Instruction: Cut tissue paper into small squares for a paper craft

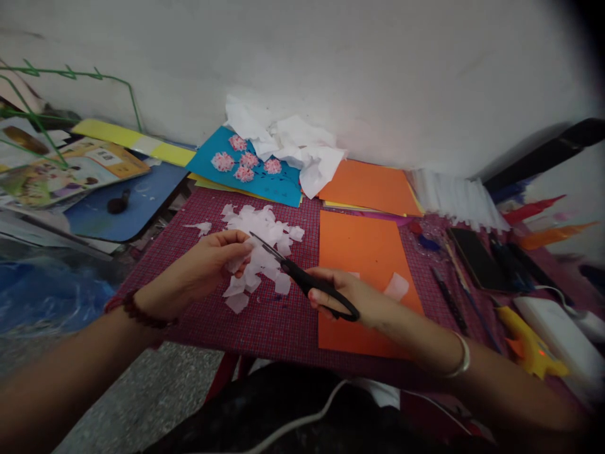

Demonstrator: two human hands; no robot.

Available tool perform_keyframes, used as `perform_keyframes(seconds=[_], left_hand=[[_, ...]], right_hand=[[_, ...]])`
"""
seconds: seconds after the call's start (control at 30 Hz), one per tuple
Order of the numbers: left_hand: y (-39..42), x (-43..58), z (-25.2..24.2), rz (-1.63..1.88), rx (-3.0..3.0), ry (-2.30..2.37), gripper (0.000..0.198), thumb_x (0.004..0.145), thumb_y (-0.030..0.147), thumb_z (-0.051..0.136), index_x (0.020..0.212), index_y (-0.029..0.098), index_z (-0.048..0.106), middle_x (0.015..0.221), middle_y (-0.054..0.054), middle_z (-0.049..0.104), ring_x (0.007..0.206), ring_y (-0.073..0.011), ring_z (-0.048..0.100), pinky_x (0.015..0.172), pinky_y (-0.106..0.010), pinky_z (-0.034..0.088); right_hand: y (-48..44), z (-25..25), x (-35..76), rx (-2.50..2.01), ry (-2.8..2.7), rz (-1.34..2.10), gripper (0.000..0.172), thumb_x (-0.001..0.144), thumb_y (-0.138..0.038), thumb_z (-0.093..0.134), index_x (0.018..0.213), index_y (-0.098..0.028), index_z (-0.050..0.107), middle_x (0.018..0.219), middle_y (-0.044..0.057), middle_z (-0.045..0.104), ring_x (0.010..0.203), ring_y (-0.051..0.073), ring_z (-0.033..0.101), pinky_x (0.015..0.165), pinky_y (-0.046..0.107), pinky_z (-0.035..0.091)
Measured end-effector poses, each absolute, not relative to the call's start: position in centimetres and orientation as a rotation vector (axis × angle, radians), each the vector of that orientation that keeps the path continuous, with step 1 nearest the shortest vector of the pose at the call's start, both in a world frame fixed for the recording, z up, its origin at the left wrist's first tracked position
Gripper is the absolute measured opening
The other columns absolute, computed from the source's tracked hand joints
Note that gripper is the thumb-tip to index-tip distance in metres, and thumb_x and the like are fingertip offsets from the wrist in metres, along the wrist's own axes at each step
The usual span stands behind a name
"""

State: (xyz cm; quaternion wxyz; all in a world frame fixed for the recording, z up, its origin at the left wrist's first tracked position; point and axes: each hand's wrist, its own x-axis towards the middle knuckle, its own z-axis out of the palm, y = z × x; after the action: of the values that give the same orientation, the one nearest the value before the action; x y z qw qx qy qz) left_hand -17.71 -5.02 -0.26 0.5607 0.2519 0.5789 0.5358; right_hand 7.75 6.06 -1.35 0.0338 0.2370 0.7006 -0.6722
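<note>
Black-handled scissors (302,280) are gripped in my right hand (338,293), their blades pointing up and left. The blade tips lie close to the fingers of my left hand (227,255), which pinch a small piece of thin white paper (235,263), partly hidden by the fingers. Below and beyond both hands, a loose heap of torn or cut white paper scraps (265,224) lies on the dark red checked tablecloth (198,315). Beneath my right forearm is an orange sheet (362,246) with a scrap or two on it.
A blue card with pink-and-white flowers (278,183) and crumpled white paper (312,151) lie against the wall. On the right are a phone (477,258), a pen (449,299) and a yellow glue gun (532,343). Books (80,170) and a green wire rack (113,77) stand left.
</note>
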Motion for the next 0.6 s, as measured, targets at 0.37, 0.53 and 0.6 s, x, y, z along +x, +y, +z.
perform_keyframes(seconds=[0.37,0.53,0.6], left_hand=[[-4.6,-19.0,0.1,1.324,0.596,1.44,0.032,0.061,0.028,0.086,0.073,0.017,0.058,0.063,0.002,0.058,0.051,-0.0069,0.05,0.048,-0.019,0.04],[-3.9,-18.1,0.0,1.288,0.636,1.434,0.031,0.064,0.028,0.083,0.073,0.017,0.056,0.063,0.003,0.057,0.051,-0.0066,0.05,0.048,-0.019,0.041],[-3.6,-17.6,-0.1,1.284,0.652,1.451,0.03,0.065,0.025,0.082,0.077,0.018,0.056,0.063,0.004,0.056,0.05,-0.0064,0.049,0.049,-0.02,0.041]], right_hand=[[6.4,-1.3,8.6,0.574,2.162,-2.14,0.069,0.082,-0.081,0.058,0.108,-0.017,0.056,0.084,0.001,0.053,0.073,0.013,0.05,0.059,0.025,0.039],[6.4,-1.3,8.2,0.533,2.206,-2.08,0.065,0.081,-0.079,0.062,0.095,-0.016,0.055,0.08,0.001,0.051,0.071,0.013,0.047,0.061,0.027,0.039],[6.2,-0.9,7.8,0.567,2.189,-2.099,0.065,0.08,-0.079,0.062,0.094,-0.016,0.054,0.077,0.0,0.051,0.068,0.013,0.048,0.058,0.027,0.038]])
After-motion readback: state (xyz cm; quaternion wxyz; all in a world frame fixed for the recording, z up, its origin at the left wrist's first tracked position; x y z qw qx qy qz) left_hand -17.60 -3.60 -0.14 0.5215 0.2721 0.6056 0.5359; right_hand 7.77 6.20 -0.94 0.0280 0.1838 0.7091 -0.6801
